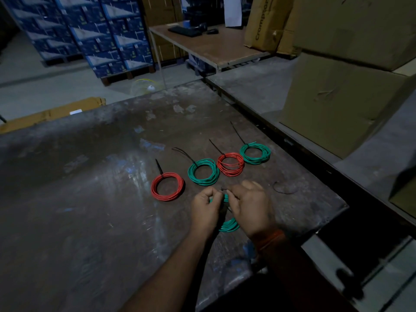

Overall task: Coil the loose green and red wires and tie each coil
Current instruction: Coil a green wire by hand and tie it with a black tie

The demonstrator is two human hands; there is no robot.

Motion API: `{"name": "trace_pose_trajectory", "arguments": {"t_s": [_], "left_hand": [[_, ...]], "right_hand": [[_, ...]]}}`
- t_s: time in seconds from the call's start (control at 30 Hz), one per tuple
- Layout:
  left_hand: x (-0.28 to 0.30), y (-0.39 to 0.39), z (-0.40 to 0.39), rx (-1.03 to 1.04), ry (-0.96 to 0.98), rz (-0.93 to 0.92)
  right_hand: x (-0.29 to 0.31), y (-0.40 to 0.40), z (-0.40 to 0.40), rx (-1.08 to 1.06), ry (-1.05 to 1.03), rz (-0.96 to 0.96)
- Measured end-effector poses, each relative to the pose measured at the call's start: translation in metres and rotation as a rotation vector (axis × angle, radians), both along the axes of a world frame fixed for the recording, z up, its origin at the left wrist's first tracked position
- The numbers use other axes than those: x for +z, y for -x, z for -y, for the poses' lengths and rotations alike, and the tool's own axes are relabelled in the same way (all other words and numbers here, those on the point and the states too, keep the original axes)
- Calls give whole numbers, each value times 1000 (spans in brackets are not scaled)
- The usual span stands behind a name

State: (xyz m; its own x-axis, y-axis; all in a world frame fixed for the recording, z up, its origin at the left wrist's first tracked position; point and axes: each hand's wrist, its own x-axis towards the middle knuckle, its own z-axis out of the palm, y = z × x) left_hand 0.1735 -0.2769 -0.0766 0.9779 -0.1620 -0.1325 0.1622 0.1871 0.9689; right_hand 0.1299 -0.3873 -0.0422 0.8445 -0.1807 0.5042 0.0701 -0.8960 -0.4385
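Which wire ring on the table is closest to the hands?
The green coil second from the left lies nearest the hands, just beyond the fingers. The others sit farther off.

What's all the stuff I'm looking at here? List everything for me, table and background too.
Tied red coils: 2, red, in a row on the table, black ties sticking out.
Tied green coils: 2, green, same row, alternating with red.
Held green coil: 1, green, between the hands, mostly hidden.
Loose tie: 1, black, on the table right of the hands.
Work table: 1, dark grey, scuffed.
Blue boxes: many, stacked far left.
Cardboard cartons: several, brown, right.
Desk: 1, brown, behind, with keyboard and mouse.
Left hand: pinching at the coil's top.
Right hand: pinching opposite it.
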Motion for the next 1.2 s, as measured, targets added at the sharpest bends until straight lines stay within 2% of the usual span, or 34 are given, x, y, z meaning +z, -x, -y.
{"name": "trace_pose_trajectory", "arguments": {"t_s": [0.53,0.7,1.2], "left_hand": [[-1,3,0,1,-13,26],[-5,0,-1,3,-76,60],[-3,1,0,11,-58,51]], "right_hand": [[4,0,1,-21,10,-109],[7,-2,1,7,-26,-70],[10,2,0,-16,-73,-90]]}}
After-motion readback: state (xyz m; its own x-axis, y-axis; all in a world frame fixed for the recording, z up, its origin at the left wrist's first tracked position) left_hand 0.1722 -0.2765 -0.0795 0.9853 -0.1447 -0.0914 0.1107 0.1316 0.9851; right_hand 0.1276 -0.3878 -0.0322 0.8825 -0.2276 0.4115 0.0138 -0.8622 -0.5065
